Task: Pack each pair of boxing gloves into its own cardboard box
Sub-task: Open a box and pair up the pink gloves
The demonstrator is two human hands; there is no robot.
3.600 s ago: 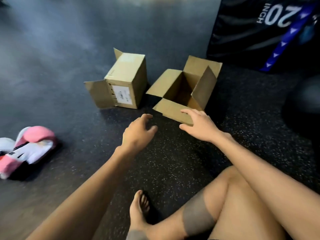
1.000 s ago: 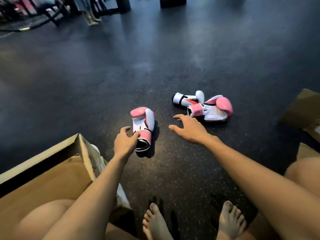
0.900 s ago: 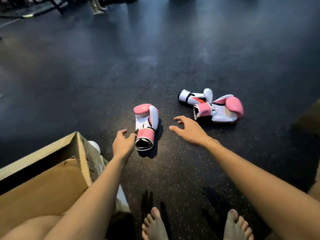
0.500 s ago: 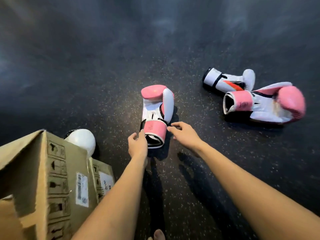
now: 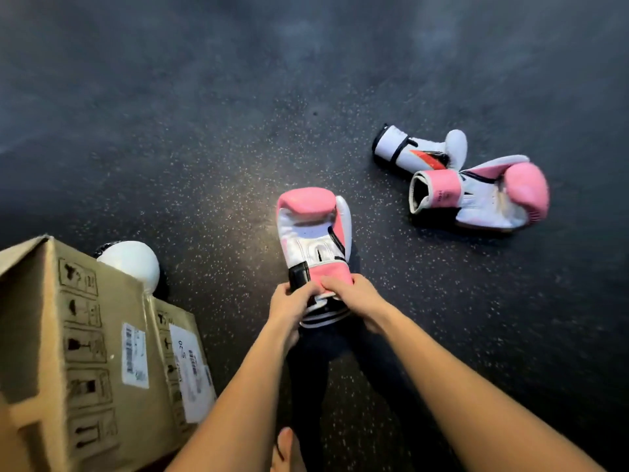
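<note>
A pink and white boxing glove (image 5: 315, 229) lies on the dark floor in the middle, cuff toward me. My left hand (image 5: 291, 306) and my right hand (image 5: 354, 298) both grip its pink cuff from either side. Its matching pink glove (image 5: 486, 195) lies at the right, cuff pointing left. A white glove with black and orange trim (image 5: 415, 153) lies just behind that one, touching it. Another white glove (image 5: 131, 264) pokes out behind a cardboard box (image 5: 85, 362) at the lower left. The box's inside is hidden from here.
The floor (image 5: 204, 131) is dark speckled rubber, bare beyond the gloves. My bare foot (image 5: 287, 451) shows at the bottom edge between my forearms. The box carries white labels and printed handling symbols on its side.
Both hands have closed onto the cuff of the middle pink glove, where they only touched it half a second ago. The view has dropped closer to the floor.
</note>
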